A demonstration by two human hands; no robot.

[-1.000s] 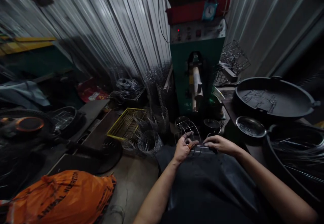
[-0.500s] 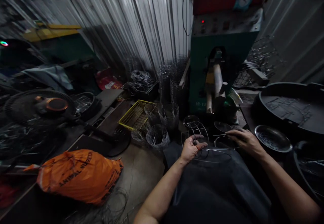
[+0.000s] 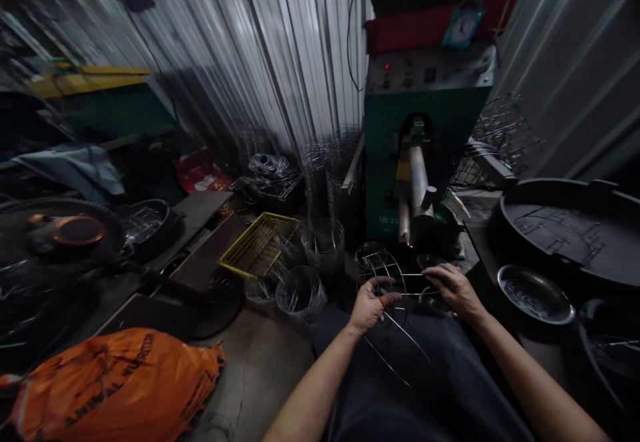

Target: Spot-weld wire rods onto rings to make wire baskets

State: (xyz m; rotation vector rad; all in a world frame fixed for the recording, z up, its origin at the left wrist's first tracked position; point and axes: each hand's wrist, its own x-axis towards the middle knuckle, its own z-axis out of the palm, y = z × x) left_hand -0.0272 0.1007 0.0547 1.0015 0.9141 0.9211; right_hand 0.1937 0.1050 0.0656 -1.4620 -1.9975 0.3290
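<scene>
My left hand (image 3: 369, 307) is closed round a curved wire frame (image 3: 391, 257), held above the dark apron on my lap. Two long wire ends trail from this frame down over the apron (image 3: 400, 389). To its right, my right hand (image 3: 454, 289) has its fingers pinched together on one end of a short straight wire (image 3: 413, 275). The other end of that wire reaches the frame; whether they touch I cannot tell. Just beyond both hands stands a green machine (image 3: 383, 182) with a thick metal arm (image 3: 418, 172) pointing toward me.
Round wire baskets (image 3: 324, 245) and a yellow crate (image 3: 249, 270) stand left of my hands. On the right are a metal bowl (image 3: 536, 293) of small wire pieces and a large black tray (image 3: 515, 229). An orange sack (image 3: 125, 389) and a fan (image 3: 75, 229) are farther left.
My right hand has moved left, bringing the straight wire up to the frame. The frame has turned in my left hand, so its long ends now point down. The whole view has shifted.
</scene>
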